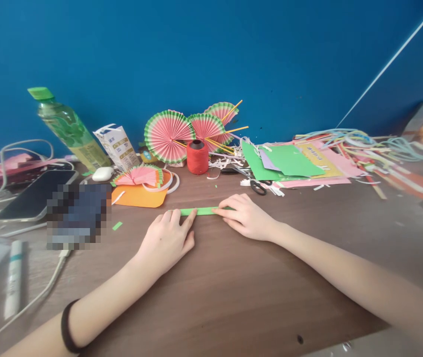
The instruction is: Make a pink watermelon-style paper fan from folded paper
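Note:
A narrow green paper strip (pixel 204 211) lies flat on the brown table (pixel 211 287), running left to right. My left hand (pixel 166 235) rests over its left end, with the fingers spread and the index fingertip pressing on the strip. At the right end, my right hand (pixel 246 217) has its fingers stretched out and touching the strip. Both palms face down, and part of each end of the strip is hidden under the fingers.
Behind the hands stand a red thread spool (pixel 198 158) and pink-green paper fans (pixel 169 137). Black-handled scissors (pixel 258 187) and green paper sheets (pixel 293 162) lie at the back right. An orange card (pixel 140 196), phone (pixel 36 195) and green bottle (pixel 72 131) are at left.

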Available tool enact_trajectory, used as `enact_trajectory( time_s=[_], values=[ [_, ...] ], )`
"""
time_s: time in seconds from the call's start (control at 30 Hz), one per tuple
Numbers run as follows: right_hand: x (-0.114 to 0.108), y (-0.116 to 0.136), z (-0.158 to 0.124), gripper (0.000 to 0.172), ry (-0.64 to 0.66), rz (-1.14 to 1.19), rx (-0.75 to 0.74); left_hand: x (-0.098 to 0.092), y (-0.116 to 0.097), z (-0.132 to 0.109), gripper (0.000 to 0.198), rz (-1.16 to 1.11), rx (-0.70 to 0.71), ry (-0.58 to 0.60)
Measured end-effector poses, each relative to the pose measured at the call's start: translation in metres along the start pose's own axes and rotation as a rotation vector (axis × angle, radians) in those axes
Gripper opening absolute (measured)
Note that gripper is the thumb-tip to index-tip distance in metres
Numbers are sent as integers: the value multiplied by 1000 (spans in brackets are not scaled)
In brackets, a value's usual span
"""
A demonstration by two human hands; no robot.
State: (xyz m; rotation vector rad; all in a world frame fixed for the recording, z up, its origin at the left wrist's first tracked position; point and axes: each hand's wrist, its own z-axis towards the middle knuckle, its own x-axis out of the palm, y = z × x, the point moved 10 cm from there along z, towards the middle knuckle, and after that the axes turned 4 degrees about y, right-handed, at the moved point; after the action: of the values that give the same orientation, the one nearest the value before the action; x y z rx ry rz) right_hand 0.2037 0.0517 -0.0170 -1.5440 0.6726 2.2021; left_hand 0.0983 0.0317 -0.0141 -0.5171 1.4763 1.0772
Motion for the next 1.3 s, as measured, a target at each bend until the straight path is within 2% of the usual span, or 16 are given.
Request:
enact_trajectory(
  time_s=[0.2,0.5,0.77,1.03,1.3],
  values=[
    [8,5,1,39,136,-27,33,1,-4,2,46,-40,18,51],
    [11,8,5,41,148,-73,70,6,-7,0,49,-213,58,36],
    [7,15,6,35,49,-60,29,6,-9,1,50,-193,23,59],
    [-13,15,2,26,-186,-176,96,7,-7,-1,49,-114,-17,43],
    [-24,12,-11,23,-298,-270,137,6,-6,-2,48,-86,-37,12]
  ],
)
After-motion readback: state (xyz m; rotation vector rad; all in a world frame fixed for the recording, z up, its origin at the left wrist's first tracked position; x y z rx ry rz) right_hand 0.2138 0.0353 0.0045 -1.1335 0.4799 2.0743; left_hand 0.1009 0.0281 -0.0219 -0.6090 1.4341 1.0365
